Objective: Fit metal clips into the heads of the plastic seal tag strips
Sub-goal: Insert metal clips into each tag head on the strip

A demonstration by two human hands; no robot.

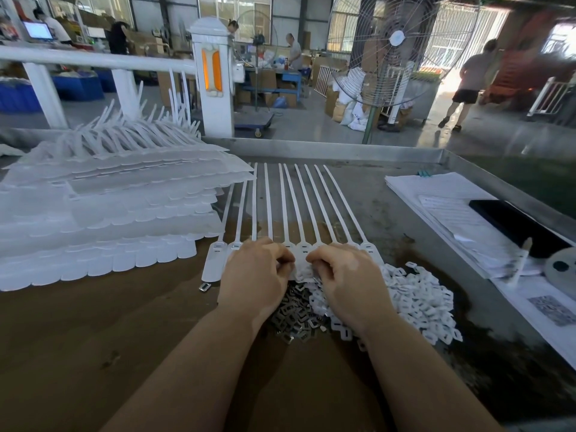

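My left hand and my right hand sit knuckles-up over the near end of a joined row of seal tag strips, fingers of both curled down and in toward each other at the row's middle heads; the left fingertips look pinched on something small there, but whether it is a clip or the tag's edge I cannot tell, and the right hand's curled fingers press on the tags in the same hidden way. I judge this to be the seating step itself, one clip going into one head slot; the next move calls for a firm, square push until the clip sits flush, then a fresh clip from the pile.

Just under my wrists lies that pile of metal clips, small bent squares, dull grey and hard-edged; one stray clip lies beside the row's left tag. Touching them on the right is a heap of white plastic pieces, little slotted rectangles, matte and light. The strips run away from me as thin flat tails, translucent white and flexible, each head showing a slot. To my left, well apart, stands a stack of moulded strip sheets, frosted, scalloped along the edges; all on a worn metal table with papers at the right.
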